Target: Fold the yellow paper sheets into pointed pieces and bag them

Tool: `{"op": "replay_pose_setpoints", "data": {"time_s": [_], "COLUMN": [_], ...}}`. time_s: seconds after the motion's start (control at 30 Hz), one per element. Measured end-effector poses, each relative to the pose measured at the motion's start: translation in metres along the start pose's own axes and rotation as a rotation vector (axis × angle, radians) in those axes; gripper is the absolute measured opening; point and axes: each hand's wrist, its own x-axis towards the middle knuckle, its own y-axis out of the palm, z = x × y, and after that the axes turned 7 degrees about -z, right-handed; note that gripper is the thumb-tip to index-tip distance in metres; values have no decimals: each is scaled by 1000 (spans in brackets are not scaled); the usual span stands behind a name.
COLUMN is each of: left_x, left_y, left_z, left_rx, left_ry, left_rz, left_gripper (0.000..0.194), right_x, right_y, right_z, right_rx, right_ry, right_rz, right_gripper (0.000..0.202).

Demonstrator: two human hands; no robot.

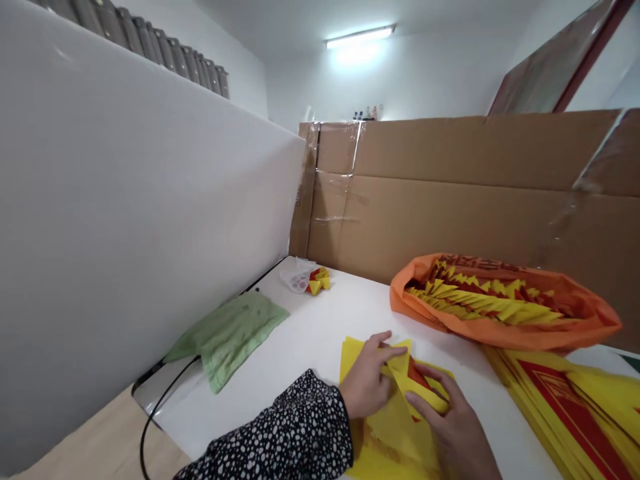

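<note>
A partly folded sheet of yellow paper with a red-orange patch is between my two hands. My left hand pinches its left side, the index finger lying along a raised yellow flap. On the right, my right hand grips a rolled-over edge of the same paper between thumb and fingers. Beneath both hands lie more yellow sheets on the white table. A black sleeve with white spots covers my left forearm.
An orange bag full of folded yellow and red paper pieces stands at back right. Below it lies a stack of yellow and red paper. A green cloth, a black cable and a small plastic bag are leftward. Cardboard stands behind.
</note>
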Motion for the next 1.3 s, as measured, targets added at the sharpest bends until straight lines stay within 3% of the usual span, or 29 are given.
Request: {"op": "replay_pose_setpoints", "data": {"time_s": [0.1,0.17,0.33,0.6,0.73,0.83,1.0,1.07,1.2,1.3], "left_x": [4,7,10,15,15,14,12,12,14,17], "left_y": [3,2,-4,-9,-7,-6,-4,-3,-7,-14], "left_z": [5,7,7,5,5,4,2,2,5,10], "left_rx": [-529,-785,-907,-910,-897,-842,-707,-681,-619,-347], "left_ry": [-390,-544,-594,-702,-669,-602,-513,-493,-497,-330], "left_rz": [-67,-4,100,116,161,196,241,215,142,61], "left_gripper": [61,52,50,43,46,51,59,61,72,70], "right_x": [2,3,1,-8,-7,-6,-2,-3,1,31], "right_y": [-1,0,-1,-8,-8,-8,-7,-8,-15,-23], "right_z": [-8,-10,1,25,24,20,14,16,27,38], "right_rx": [-24,-33,-116,-100,-153,-196,-237,-253,-302,-335], "right_ry": [-75,-140,-252,-199,-220,-283,-245,-230,-193,-245], "right_rz": [32,44,84,-109,-156,-88,51,34,113,163], "right_gripper": [47,43,20,35,34,31,23,17,36,33]}}
